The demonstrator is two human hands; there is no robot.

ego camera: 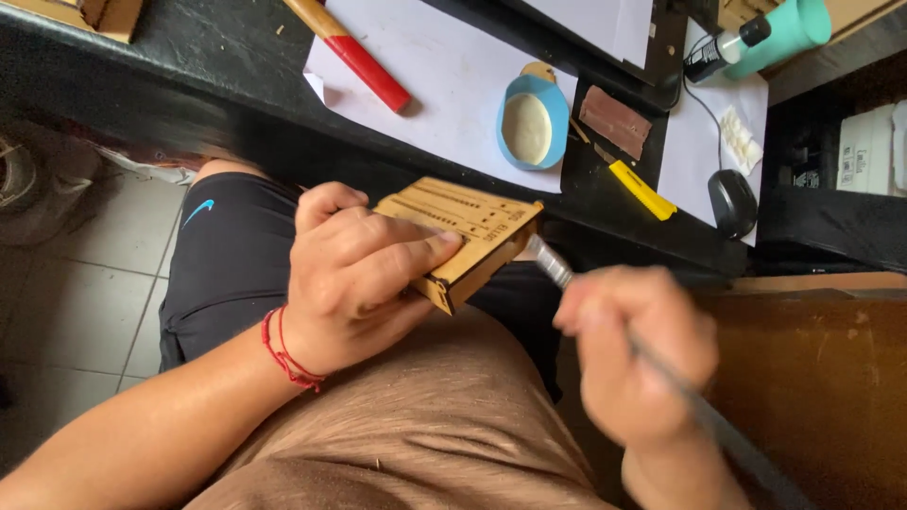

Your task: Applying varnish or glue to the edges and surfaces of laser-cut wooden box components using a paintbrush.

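Wooden box (468, 238), flat and slotted with laser-cut lines, sits clamped in the left hand (354, 274), thumb pressed along its top edge, held over the lap. Just right of it, the right hand (638, 354) is clenched around a thin brush (567, 279) whose metal tip touches the box's end. Beyond both hands, on the dark desk (208, 57), lie a blue dish (534, 123) of pale glue and a yellow knife (642, 189).

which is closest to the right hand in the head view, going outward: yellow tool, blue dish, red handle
From the right hand:
1. yellow tool, straight above on the dark desk
2. blue dish, up and left on the white paper
3. red handle, far upper left
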